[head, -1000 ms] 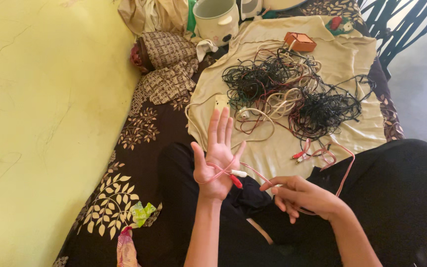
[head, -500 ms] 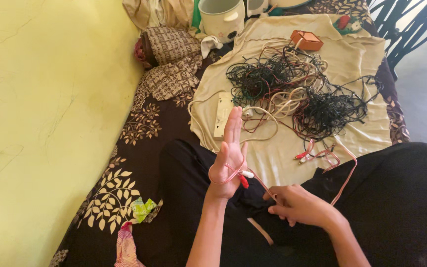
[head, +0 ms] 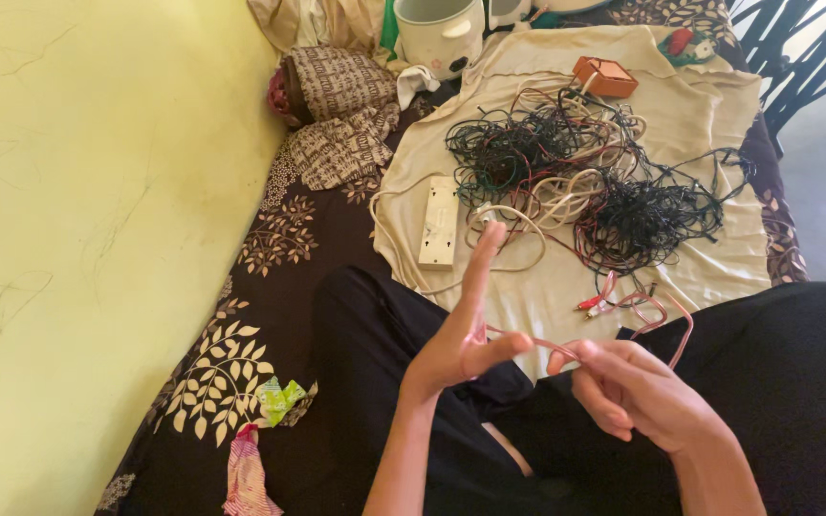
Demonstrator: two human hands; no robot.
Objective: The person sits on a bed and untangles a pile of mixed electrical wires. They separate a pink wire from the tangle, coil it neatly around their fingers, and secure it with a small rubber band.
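A person sits on a bed, winding a thin pink cable (head: 566,346) around the left hand (head: 466,334), thumb pinning it to upright fingers. The right hand (head: 628,387) pinches the cable's slack near it; another turn probably needs steady tension. Beyond lie tangled wires (head: 585,182), a white power strip (head: 439,221) and a small orange box (head: 604,76).

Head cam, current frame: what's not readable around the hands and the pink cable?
- Pink cable: where it passes through the right hand, hidden by the fingers.
- Left hand: seen edge-on, so its grip on the cable is unclear.
- Tangled wires: too dense to trace single cords.
- Cream pot: top cut off by the frame edge.
- Power strip: sockets too small to count.
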